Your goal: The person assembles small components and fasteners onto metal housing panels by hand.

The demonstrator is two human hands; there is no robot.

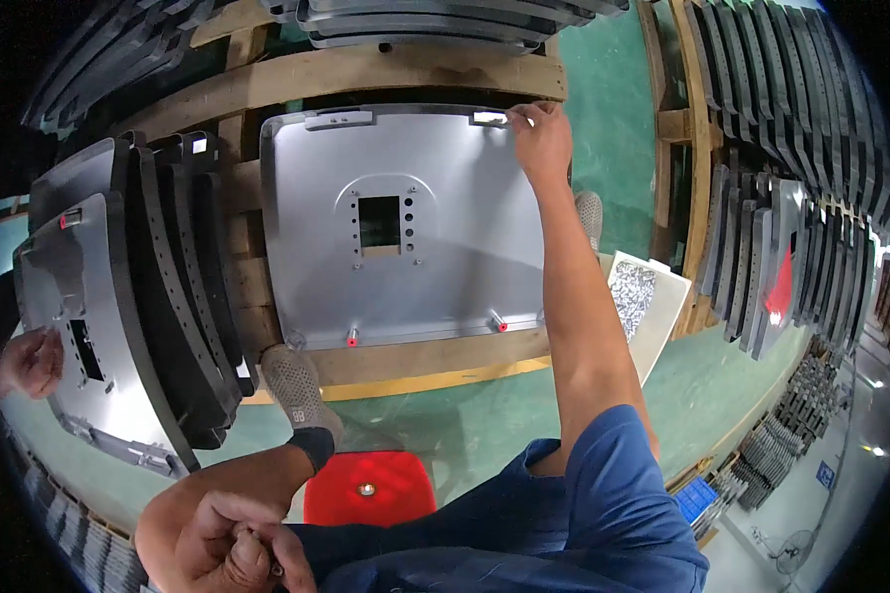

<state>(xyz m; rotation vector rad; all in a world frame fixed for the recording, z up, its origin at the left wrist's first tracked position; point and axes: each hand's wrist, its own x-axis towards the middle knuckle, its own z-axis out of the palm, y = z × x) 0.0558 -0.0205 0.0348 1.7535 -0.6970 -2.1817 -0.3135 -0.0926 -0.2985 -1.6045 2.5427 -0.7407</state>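
Note:
A silver-grey sheet-metal panel with a rectangular cut-out and a row of round holes lies in front of me. My right hand reaches to its far right corner. There its thumb and fingers pinch together at the end of a short bright bracket; whatever they hold is hidden. Another bracket sits along the same far edge. Two red-tipped posts stand near the panel's near edge. Low at the left, over my knee, my left hand is closed, with a small ring-like metal piece showing at its fingers.
Beneath the panel is a wooden pallet. Dark panels lean at the left, where another person's hand is by a silver panel. A white tray of small metal parts, a red stool and racked panels stand around.

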